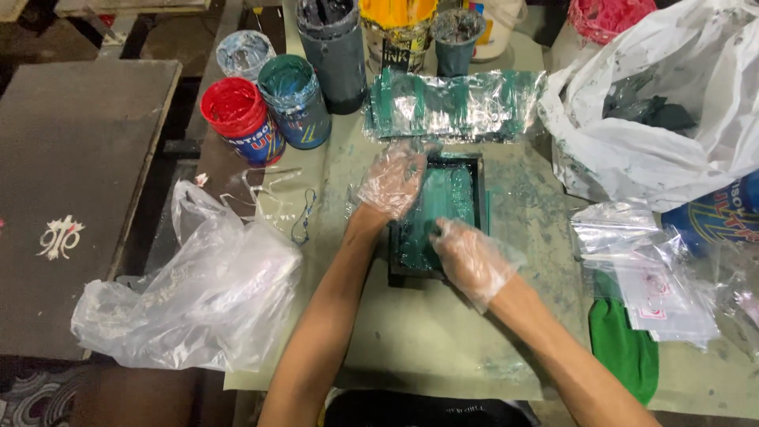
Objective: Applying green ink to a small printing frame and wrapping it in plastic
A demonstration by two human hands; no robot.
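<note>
Both my hands wear thin clear plastic gloves. My left hand [393, 179] lies spread, palm down, on the upper left part of a small black-framed screen [478, 190] coated in green ink. My right hand [466, 257] rests on the lower part of the same frame, its fingers curled against the green mesh. Whether it grips anything under the glove I cannot tell. Just beyond the frame lies a stack of clear plastic sleeves [458, 103] printed in green.
Ink tubs stand at the back: red [236, 115], teal [294, 99], dark grey [332, 47], yellow [397, 28]. A crumpled clear bag [198, 292] lies left, a large white bag [656, 119] right, loose plastic sleeves [656, 277] and a green cloth [624, 348] front right. A dark board [71, 198] sits far left.
</note>
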